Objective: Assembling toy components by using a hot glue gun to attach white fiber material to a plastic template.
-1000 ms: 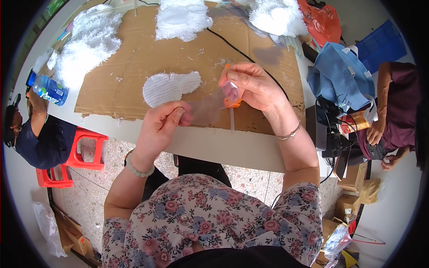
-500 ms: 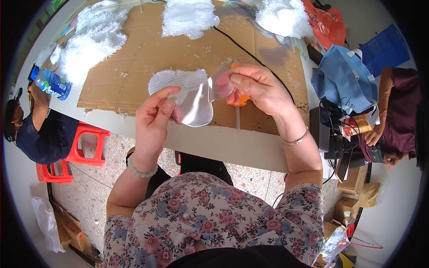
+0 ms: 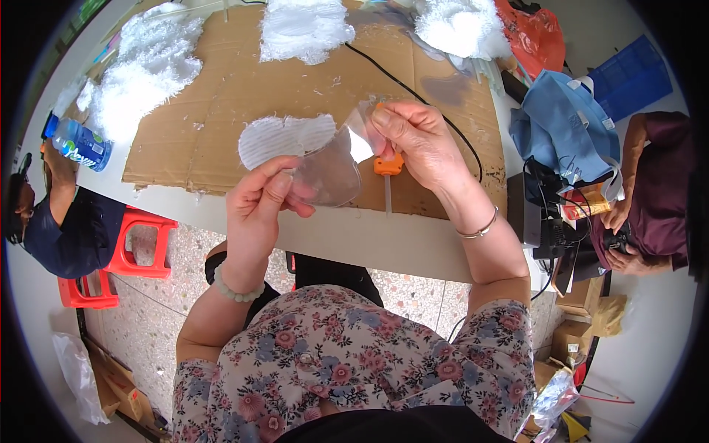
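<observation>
A clear, floppy plastic sheet with rounded lobes (image 3: 330,177) is stretched between my hands above the cardboard. My left hand (image 3: 256,201) pinches its left lobe between thumb and fingers. At the upper right, my right hand (image 3: 422,140) pinches the other end, where a bright glare lies on the plastic. Behind the sheet, a white textured piece with a curved outline (image 3: 277,139) lies flat on the cardboard, partly covered by the sheet. An orange glue gun (image 3: 388,165) with a pale stick jutting from it rests beneath my right hand, which hides part of it.
Brown cardboard (image 3: 199,148) covers much of the white table (image 3: 354,240). Fluffy white bundles (image 3: 306,29) lie along the far side. A black cable (image 3: 399,77) crosses the cardboard. A blue-labelled bottle (image 3: 80,144) is at left, a blue bag (image 3: 565,125) at right. Two people sit at either side.
The plastic sheet has tilted, and its glare has shifted from the middle to the right end. My right hand has moved slightly left, uncovering more of the glue gun.
</observation>
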Demonstrator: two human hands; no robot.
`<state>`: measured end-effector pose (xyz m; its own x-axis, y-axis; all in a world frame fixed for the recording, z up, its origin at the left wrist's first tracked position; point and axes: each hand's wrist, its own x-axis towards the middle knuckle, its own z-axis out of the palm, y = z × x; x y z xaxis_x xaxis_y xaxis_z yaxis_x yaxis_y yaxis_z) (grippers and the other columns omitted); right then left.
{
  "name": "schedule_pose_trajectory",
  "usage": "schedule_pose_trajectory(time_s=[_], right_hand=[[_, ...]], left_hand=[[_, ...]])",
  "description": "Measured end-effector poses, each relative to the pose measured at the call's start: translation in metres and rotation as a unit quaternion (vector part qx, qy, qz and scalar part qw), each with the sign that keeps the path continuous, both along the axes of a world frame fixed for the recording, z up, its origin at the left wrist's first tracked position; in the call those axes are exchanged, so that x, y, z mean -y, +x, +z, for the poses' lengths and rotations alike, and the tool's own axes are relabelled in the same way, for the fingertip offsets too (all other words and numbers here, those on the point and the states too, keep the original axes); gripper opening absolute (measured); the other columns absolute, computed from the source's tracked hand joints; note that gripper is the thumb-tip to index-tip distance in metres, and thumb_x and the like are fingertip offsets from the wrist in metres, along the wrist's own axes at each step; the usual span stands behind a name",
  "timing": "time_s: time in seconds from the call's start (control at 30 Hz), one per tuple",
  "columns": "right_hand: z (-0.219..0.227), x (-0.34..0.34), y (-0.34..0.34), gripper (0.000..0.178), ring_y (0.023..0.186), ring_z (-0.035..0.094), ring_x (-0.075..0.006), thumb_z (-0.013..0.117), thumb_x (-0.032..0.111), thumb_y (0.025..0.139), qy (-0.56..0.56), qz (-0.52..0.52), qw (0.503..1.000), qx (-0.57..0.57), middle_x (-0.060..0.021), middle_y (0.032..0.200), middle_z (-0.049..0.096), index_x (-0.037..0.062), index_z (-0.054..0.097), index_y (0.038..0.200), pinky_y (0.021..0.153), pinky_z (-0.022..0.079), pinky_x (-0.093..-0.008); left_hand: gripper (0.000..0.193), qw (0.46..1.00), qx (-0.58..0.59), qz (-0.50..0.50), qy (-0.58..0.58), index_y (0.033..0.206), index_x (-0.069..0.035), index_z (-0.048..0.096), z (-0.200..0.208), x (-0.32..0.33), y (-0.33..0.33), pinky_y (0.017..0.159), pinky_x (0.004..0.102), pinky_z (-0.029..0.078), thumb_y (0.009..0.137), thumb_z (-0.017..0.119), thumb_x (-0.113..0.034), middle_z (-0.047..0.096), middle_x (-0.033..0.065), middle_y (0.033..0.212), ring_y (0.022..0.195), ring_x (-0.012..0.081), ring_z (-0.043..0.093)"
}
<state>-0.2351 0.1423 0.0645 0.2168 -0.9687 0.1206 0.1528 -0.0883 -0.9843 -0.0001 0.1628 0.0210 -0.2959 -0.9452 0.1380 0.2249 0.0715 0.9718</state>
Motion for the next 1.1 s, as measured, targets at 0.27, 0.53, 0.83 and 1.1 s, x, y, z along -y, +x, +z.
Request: schedule_pose_trajectory(time_s=[0.27, 0.53, 0.83, 1.1], right_hand=[[0.01, -0.01, 0.007, 0.019, 0.058, 0.048, -0.0055, 0.056, 0.013, 0.093, -0.036, -0.027, 0.992, -0.115, -0.0005, 0.067, 0.055, 0.0005, 0.06, 0.078, 0.052, 0.041, -0.02], [0.017, -0.018, 0.004, 0.025, 0.054, 0.041, -0.0077, 0.053, 0.017, 0.094, -0.093, -0.061, 0.994, 0.005, -0.0019, 0.062, 0.049, 0.0027, 0.055, 0.074, 0.049, 0.033, -0.0216], [0.025, 0.058, -0.114, 0.031, 0.052, 0.04, -0.009, 0.052, 0.025, 0.095, -0.092, -0.373, 0.92, -0.071, 0.0006, 0.06, 0.049, 0.0063, 0.057, 0.07, 0.049, 0.034, -0.0228], [-0.001, 0.079, -0.161, 0.032, 0.084, 0.064, -0.0346, 0.056, 0.031, 0.086, 0.055, -0.418, 0.503, -0.754, -0.0185, 0.092, 0.066, 0.0061, 0.065, 0.104, 0.075, 0.051, -0.0399]], left_hand=[[0.024, 0.991, -0.132, 0.011, 0.035, 0.11, 0.0, 0.058, -0.001, 0.011, 0.004, 0.05, 0.0215, 0.045, 0.097, 0.046, -0.016, 0.063, 0.0074, 0.07, 0.053, 0.0114, 0.054], [0.023, 0.979, -0.182, 0.08, 0.037, 0.108, -0.002, 0.057, 0.003, 0.011, 0.007, 0.047, 0.0208, 0.043, 0.099, 0.043, -0.019, 0.063, 0.007, 0.07, 0.048, 0.01, 0.051], [0.023, 0.962, -0.199, 0.189, 0.003, 0.109, -0.003, 0.059, -0.001, 0.03, 0.043, 0.045, 0.0194, 0.038, 0.098, 0.046, -0.018, 0.057, 0.0021, 0.064, 0.049, 0.0076, 0.046], [0.022, 0.969, -0.055, 0.241, 0.007, 0.101, -0.001, 0.064, -0.005, 0.035, 0.047, 0.045, 0.0189, 0.032, 0.096, 0.05, -0.017, 0.05, -0.0028, 0.059, 0.05, 0.0042, 0.039]])
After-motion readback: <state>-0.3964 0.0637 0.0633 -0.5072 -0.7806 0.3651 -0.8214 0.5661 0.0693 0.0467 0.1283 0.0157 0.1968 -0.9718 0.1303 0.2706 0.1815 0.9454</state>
